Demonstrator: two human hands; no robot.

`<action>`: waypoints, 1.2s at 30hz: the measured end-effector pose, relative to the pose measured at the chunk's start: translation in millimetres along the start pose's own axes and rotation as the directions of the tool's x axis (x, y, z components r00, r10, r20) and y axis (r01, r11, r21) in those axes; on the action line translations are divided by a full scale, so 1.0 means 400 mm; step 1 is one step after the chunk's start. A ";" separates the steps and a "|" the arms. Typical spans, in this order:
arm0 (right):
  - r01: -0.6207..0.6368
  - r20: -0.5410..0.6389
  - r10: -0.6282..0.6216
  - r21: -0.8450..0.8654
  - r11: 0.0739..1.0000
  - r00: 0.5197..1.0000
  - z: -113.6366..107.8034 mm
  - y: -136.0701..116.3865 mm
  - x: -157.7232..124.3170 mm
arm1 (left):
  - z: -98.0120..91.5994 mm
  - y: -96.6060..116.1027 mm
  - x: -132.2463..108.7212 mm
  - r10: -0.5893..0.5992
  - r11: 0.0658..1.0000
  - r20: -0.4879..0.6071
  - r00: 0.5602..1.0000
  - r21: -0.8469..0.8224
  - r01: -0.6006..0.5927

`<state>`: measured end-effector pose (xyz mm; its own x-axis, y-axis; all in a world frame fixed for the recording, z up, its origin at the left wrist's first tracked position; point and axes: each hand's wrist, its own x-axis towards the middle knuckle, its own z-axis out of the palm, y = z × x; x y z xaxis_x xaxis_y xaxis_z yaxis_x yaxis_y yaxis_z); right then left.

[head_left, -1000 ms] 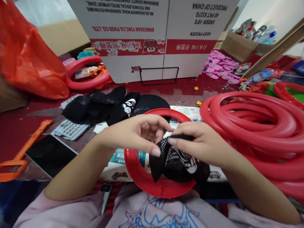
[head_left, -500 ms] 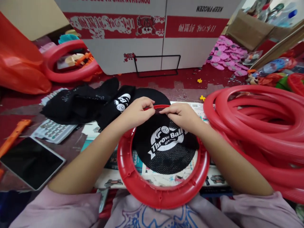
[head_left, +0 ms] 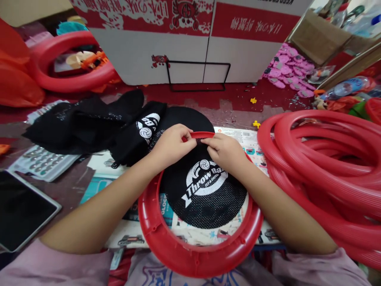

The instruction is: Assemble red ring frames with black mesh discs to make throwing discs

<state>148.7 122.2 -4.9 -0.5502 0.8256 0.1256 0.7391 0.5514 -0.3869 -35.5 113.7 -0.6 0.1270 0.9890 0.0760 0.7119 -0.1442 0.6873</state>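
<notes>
A red plastic ring [head_left: 190, 254] lies in front of me, its near side over my lap. Inside it is spread a black mesh disc [head_left: 205, 194] printed "Throw Ball" in white. My left hand [head_left: 172, 143] and my right hand [head_left: 224, 151] meet at the ring's far edge. Both pinch the top edge of the mesh against the rim, fingers curled.
A stack of red rings [head_left: 324, 159] fills the right. A pile of black mesh discs [head_left: 98, 127] lies at the left, over a calculator [head_left: 41, 163]. A tablet [head_left: 20, 210] sits near left. A large white and red carton [head_left: 190, 39] stands behind, pink pieces [head_left: 285, 71] beside it.
The mesh was bunched between my hands a second ago; it is now spread flat in the ring. My hands moved to the far rim and the view tilted down.
</notes>
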 end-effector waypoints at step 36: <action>0.125 0.160 -0.107 -0.106 0.986 0.981 -0.046 -0.064 -0.071 | -0.083 0.009 -0.037 0.043 0.999 0.175 0.984 -0.039 -0.037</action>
<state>152.7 86.7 18.4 -0.6814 0.7316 0.0186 0.7013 0.6601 -0.2692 -57.7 99.7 24.6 0.2763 0.9608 -0.0216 0.6792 -0.1794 0.7117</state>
